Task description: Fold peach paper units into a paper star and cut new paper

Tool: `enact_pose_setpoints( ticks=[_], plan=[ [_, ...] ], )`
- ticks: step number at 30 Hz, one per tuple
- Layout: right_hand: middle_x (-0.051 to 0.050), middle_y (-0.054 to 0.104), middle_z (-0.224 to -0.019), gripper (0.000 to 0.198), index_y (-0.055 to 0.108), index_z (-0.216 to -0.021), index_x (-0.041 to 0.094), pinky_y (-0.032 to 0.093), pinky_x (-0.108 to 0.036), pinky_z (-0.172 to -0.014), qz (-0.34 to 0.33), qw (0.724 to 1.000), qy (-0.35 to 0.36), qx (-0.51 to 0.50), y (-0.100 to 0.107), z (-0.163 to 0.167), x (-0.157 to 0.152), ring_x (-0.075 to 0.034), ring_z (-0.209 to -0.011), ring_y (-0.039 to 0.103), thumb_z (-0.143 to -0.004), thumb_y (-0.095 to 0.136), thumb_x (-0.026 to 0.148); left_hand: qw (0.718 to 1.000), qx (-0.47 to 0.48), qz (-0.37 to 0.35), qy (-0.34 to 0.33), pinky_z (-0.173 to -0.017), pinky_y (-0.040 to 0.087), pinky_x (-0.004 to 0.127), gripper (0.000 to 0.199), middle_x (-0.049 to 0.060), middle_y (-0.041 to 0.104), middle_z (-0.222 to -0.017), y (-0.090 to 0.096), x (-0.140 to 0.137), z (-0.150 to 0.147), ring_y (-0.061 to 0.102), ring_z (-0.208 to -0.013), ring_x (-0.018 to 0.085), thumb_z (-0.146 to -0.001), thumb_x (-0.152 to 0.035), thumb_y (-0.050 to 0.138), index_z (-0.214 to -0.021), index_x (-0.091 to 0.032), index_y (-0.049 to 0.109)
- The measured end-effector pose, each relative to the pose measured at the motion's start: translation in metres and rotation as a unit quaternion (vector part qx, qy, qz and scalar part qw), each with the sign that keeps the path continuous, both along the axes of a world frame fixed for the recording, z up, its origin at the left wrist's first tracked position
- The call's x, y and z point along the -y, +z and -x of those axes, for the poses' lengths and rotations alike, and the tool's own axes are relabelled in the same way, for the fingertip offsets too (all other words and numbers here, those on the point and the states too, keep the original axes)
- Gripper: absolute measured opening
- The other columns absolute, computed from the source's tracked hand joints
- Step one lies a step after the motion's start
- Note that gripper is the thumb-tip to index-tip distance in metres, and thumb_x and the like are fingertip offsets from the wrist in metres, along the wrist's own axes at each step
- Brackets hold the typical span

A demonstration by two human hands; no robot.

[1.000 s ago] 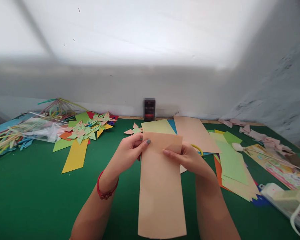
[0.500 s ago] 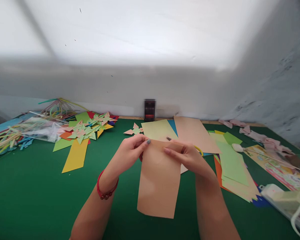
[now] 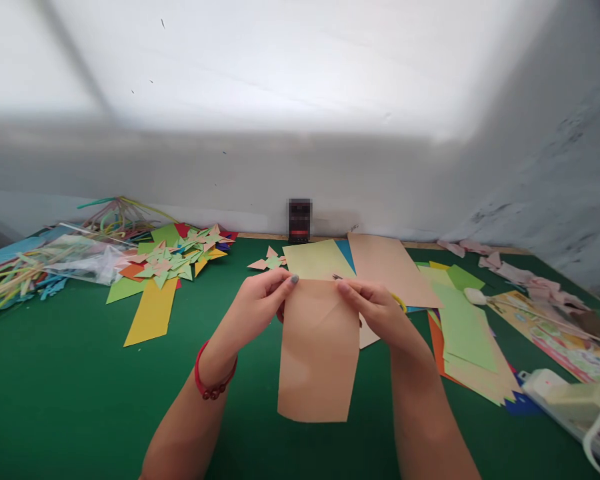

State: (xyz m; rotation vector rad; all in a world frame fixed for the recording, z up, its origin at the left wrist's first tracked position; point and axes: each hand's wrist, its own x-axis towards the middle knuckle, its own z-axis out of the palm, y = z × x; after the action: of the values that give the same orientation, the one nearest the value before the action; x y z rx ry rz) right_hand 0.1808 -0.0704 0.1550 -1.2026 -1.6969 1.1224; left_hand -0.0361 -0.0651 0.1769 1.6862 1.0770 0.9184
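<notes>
A peach-coloured sheet of paper [image 3: 317,363] hangs between my two hands over the green table. My left hand [image 3: 263,300] pinches its upper left corner between thumb and fingers; a red beaded bracelet circles that wrist. At the upper right corner, my right hand [image 3: 373,303] grips the sheet with its thumb on the near face. A faint diagonal crease shows near the top right of the sheet. Just behind the right hand, dark scissor tips and a yellow handle [image 3: 398,302] peek out, the rest hidden.
Folded paper stars [image 3: 180,257] and a yellow strip [image 3: 153,312] lie left, beside bundled coloured strips [image 3: 17,277]. A larger peach sheet [image 3: 393,267] and pale yellow paper [image 3: 315,259] lie behind my hands. Stacked green sheets [image 3: 467,333] and a white power strip [image 3: 547,387] are on the right.
The sheet's top right corner, folded over half a second ago, now lies flattened out. My right thumb has shifted towards the top edge, and the sheet's lower edge sits slightly higher.
</notes>
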Motion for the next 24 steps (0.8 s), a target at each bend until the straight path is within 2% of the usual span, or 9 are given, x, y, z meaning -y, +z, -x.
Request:
enact_pose_setpoints(
  ticks=[8, 15, 19, 22, 24],
  plan=[
    [0.004, 0.037, -0.061, 0.039, 0.052, -0.071, 0.019, 0.036, -0.022, -0.045, 0.02, 0.999, 0.002, -0.051, -0.0029, 0.0013, -0.0001, -0.009, -0.051, 0.041, -0.088, 0.042, 0.052, 1.0, 0.012, 0.01, 0.027, -0.047, 0.038, 0.02, 0.032, -0.004, 0.045, -0.059, 0.0023, 0.0004, -0.0003, 0.048, -0.052, 0.009, -0.09, -0.045, 0.043, -0.076, -0.018, 0.054],
    [0.004, 0.037, -0.058, 0.042, 0.046, -0.065, 0.019, 0.036, -0.021, -0.043, 0.019, 0.998, -0.012, -0.061, 0.0006, 0.0036, -0.0002, -0.009, -0.05, 0.041, -0.086, 0.044, 0.055, 1.0, -0.008, 0.01, 0.019, -0.049, 0.038, 0.02, 0.039, -0.004, 0.043, -0.057, -0.0024, -0.002, 0.0, 0.046, -0.052, 0.009, -0.09, -0.045, 0.042, -0.063, -0.019, 0.038],
    [0.004, 0.038, -0.057, 0.045, 0.043, -0.06, 0.019, 0.034, -0.021, -0.043, 0.015, 0.999, -0.013, -0.05, 0.0002, 0.0037, 0.0005, -0.008, -0.049, 0.042, -0.083, 0.048, 0.057, 0.999, -0.008, -0.001, 0.048, -0.048, 0.037, 0.021, 0.039, -0.005, 0.043, -0.055, -0.0029, -0.0041, 0.0006, 0.046, -0.05, 0.009, -0.091, -0.045, 0.042, -0.063, -0.019, 0.039],
    [0.003, 0.041, -0.057, 0.044, 0.047, -0.06, 0.018, 0.033, -0.021, -0.043, 0.017, 0.999, -0.019, -0.023, 0.0, 0.005, 0.0012, -0.009, -0.049, 0.042, -0.081, 0.052, 0.056, 0.996, 0.026, -0.019, 0.08, -0.048, 0.038, 0.02, 0.04, -0.004, 0.043, -0.054, -0.0015, -0.0048, 0.0005, 0.046, -0.05, 0.009, -0.09, -0.046, 0.043, -0.062, -0.018, 0.04],
    [0.001, 0.049, -0.062, 0.042, 0.053, -0.062, 0.018, 0.037, -0.022, -0.046, 0.017, 0.999, -0.035, -0.027, -0.0002, 0.0063, 0.001, -0.011, -0.054, 0.047, -0.081, 0.052, 0.055, 0.996, 0.054, -0.007, 0.077, -0.047, 0.04, 0.02, 0.035, -0.004, 0.046, -0.055, -0.001, -0.0049, 0.0, 0.048, -0.049, 0.009, -0.089, -0.048, 0.043, -0.071, -0.019, 0.047]
  ],
)
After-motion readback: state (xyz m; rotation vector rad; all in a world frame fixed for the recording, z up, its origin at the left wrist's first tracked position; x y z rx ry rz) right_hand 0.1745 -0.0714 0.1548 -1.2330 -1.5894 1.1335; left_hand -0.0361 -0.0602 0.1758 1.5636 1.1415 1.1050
